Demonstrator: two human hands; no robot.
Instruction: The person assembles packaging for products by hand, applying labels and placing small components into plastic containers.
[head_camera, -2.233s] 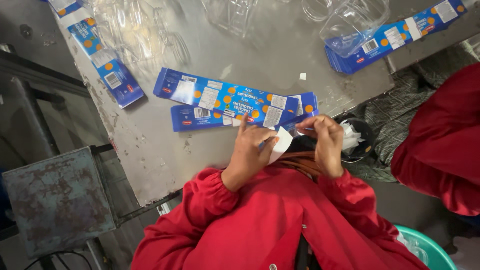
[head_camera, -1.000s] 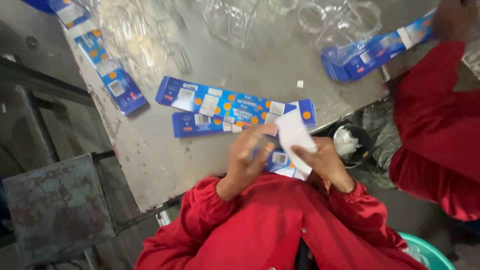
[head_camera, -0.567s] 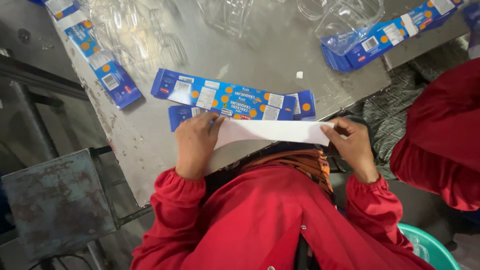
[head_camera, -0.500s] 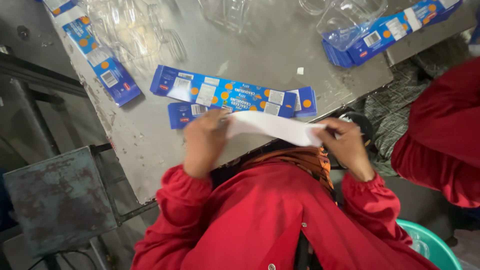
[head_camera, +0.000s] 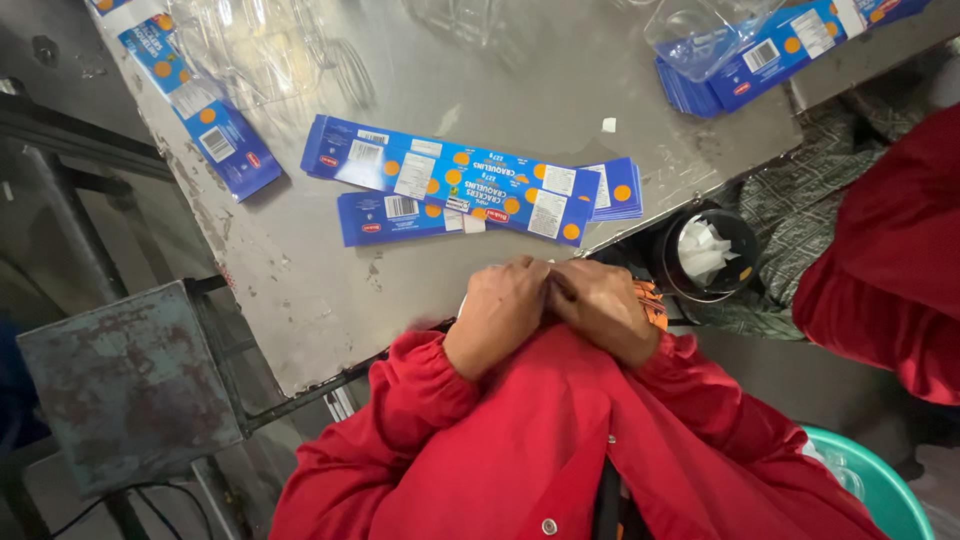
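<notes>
Red sleeves, both mine, lead up to two bare hands pressed together at the near edge of the grey table (head_camera: 320, 300). My left hand (head_camera: 500, 312) is curled into a loose fist, knuckles up; my right hand (head_camera: 605, 308) is curled against it, fingertips meeting fingertips. Both are closed, but whether anything lies inside them I cannot tell; no paper or carton shows between the fingers.

Item nearest, just beyond the knuckles: flat blue carton (head_camera: 400, 217), unfolded, with orange dots and white panels, lying on the table. Item touching and overlapping it on the far side: longer flat blue carton (head_camera: 450, 175), same print, set at a slight slant. Item at its right end: small stack of blue flats (head_camera: 618, 190) near the table's edge.

Item right of my right hand, off the table: black round pot (head_camera: 705, 255) holding white paper scraps.

Item far left: blue carton strip (head_camera: 205, 120) beside clear plastic trays (head_camera: 270, 50). Item far right: another pile of blue cartons (head_camera: 770, 55). Item at right margin: another person's red sleeve (head_camera: 890, 270). Item lower right: teal tub (head_camera: 880, 490).
</notes>
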